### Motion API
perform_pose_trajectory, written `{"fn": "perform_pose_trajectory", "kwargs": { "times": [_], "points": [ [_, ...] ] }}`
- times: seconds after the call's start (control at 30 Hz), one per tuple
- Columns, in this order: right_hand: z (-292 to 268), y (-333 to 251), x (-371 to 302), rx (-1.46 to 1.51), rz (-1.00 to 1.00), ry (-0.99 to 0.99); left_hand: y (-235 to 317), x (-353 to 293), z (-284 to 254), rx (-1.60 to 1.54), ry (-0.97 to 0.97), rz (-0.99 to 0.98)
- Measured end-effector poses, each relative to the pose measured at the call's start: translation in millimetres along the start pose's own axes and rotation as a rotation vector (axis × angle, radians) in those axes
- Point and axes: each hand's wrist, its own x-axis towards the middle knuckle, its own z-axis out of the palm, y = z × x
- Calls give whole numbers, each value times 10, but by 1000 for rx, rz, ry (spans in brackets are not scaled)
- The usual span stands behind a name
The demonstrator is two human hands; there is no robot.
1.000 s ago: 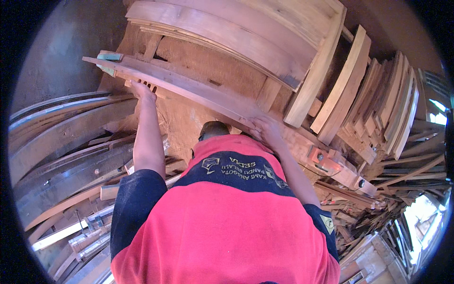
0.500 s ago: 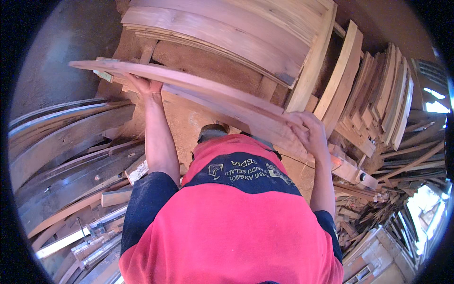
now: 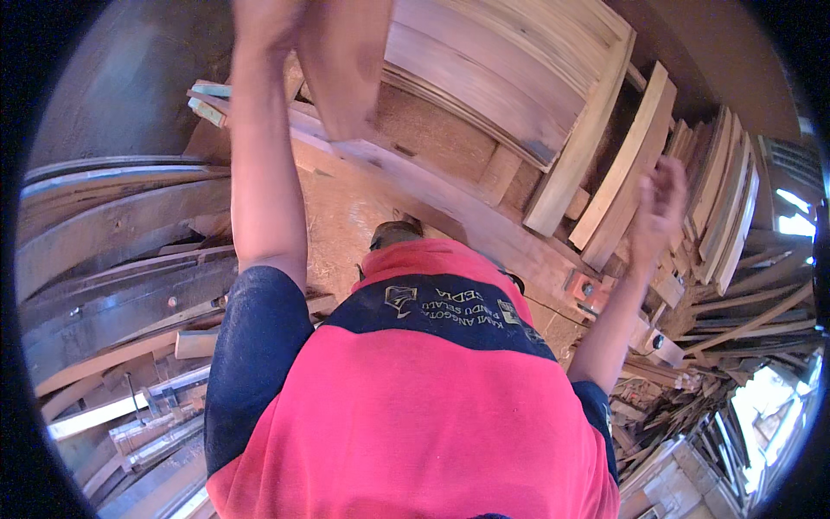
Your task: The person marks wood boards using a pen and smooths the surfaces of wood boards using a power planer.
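My left hand [image 3: 270, 22], raised at the upper edge and blurred, is closed at the side of a wooden plank [image 3: 344, 73]. The plank stands on end or nearly so. Its lower end comes down over a long timber beam [image 3: 484, 208]; whether they touch I cannot tell. The plank's upper part lies outside the picture. Off to the right, my right hand [image 3: 661, 203] holds nothing. Its fingers are slightly bent and apart, in front of light boards [image 3: 631, 164] that lean there.
Wide panels [image 3: 484, 78] lie stacked beyond the beam. An orange tool or box [image 3: 590, 288] with a dark knob sits at the beam's right end. Long boards [image 3: 121, 229] line the left side. Scrap wood [image 3: 666, 406] is heaped at the lower right.
The plank has swung from lying across in both hands to standing in my left hand. My left hand has risen. My right hand has let go and moved right.
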Motion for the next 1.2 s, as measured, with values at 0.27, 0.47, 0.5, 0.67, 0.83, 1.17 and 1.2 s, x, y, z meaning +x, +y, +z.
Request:
{"fn": "perform_pose_trajectory", "kwargs": {
  "times": [0.27,0.47,0.5,0.67,0.83,1.17,1.2],
  "points": [
    [-1288,151,228,8,-68,468,-661,-559,445,849,-483,285],
    [-1308,703,-432,-312,48,47,-1119,-1154,141,1028,-861,371],
    [-1283,868,-650,-277,68,-93,-1161,-1229,80,1034,-863,367],
    [-800,1926,-1881,-122,280,-287,-1494,-1572,-288,983,-1112,235],
    [-77,1440,-2011,-142,259,-653,-1858,-1874,-802,1010,-1106,207],
    [908,1443,-2315,-14,107,-768,-2471,-1839,-1674,1259,-1102,23],
    [949,1437,-2308,-6,133,-757,-2453,-1820,-1688,1266,-1093,25]
  ]
}}
